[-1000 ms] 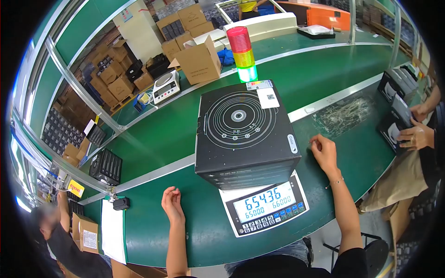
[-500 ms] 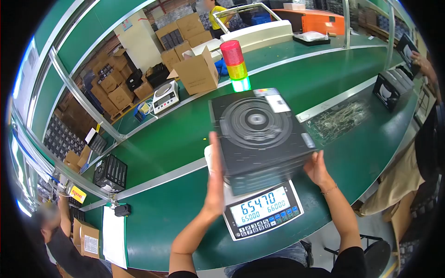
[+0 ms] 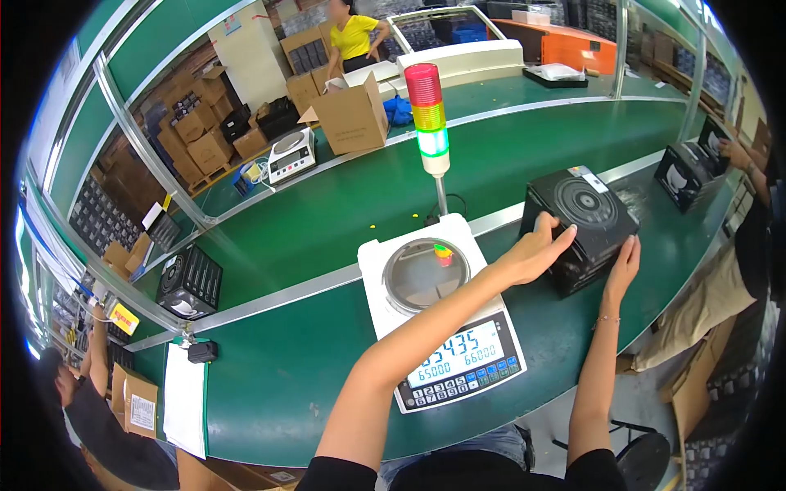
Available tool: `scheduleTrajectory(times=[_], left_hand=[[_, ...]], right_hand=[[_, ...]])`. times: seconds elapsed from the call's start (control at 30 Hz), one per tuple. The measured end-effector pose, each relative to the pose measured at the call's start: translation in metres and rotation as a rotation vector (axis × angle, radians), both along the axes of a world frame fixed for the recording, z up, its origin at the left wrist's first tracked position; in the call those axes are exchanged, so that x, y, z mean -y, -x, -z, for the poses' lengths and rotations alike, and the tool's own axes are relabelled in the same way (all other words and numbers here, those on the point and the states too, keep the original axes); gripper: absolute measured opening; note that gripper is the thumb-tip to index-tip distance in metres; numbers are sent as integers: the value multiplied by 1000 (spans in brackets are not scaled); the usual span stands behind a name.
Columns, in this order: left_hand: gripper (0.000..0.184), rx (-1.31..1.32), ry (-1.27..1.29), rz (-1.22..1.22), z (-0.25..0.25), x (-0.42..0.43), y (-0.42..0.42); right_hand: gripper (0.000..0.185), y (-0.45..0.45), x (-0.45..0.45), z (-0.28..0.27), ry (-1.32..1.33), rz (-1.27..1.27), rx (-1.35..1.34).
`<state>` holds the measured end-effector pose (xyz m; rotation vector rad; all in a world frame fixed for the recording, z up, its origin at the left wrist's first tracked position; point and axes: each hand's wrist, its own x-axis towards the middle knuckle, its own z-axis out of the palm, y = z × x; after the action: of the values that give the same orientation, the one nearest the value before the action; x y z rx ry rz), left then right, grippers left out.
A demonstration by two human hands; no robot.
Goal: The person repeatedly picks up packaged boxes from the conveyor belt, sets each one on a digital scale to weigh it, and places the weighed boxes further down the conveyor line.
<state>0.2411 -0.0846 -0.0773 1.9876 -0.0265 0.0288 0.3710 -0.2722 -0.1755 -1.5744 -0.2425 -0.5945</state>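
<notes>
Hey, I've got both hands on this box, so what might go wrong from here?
The left forearm crosses above the scale and might knock it. With the left grip and right grip toward its near side, the box may twist or slip. Another box stands farther right, near a co-worker's hand; going too far could bump either.

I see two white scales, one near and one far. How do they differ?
The near scale shows large lit digits; any readout on the far scale is too small to make out. The near scale stands this side of the green strip, the far scale beyond it. Both have white bodies and round pans.
</notes>
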Motion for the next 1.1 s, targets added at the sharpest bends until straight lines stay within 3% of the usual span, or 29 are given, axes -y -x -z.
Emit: scheduleTrajectory(times=[0.07,0.1,0.13,0.2,0.23,0.27,0.5,0.6,0.73,0.8,0.87,0.9,0.93,0.97,1.1], left_hand=[[59,-64,-29,71,0,-1,2],[56,-42,-73,84,-2,0,11],[52,-19,-117,97,-2,1,21],[40,324,-362,101,-6,0,55],[37,323,-427,77,-11,0,76],[34,396,-485,57,-15,1,97],[22,414,-303,-24,-35,-19,220],[20,319,-239,-213,-22,-44,260],[18,247,-215,-564,6,-75,307],[17,239,-156,-716,27,-93,323],[17,184,-52,-860,48,-108,334],[17,236,14,-868,62,-119,336],[17,245,40,-880,75,-129,336],[17,253,63,-895,86,-137,336],[17,201,8,-904,98,-154,338]], right_hand=[[42,11,-11,-8,-47,138,93],[52,21,-15,-18,-154,33,139],[57,33,-20,-27,-34,64,284],[66,56,-26,-43,208,122,581],[66,64,-25,-48,402,91,663],[55,75,-26,-54,686,80,627],[36,43,-22,-54,734,260,583],[37,-15,-13,-52,807,422,561],[48,-65,-16,-51,1067,813,179],[48,-47,-27,-57,912,598,497],[41,-23,-44,-46,859,251,435],[29,-12,-54,-39,810,194,575],[18,3,-64,-34,589,-80,420],[10,19,-75,-33,621,-116,348],[7,46,-98,-6,785,-340,157]])
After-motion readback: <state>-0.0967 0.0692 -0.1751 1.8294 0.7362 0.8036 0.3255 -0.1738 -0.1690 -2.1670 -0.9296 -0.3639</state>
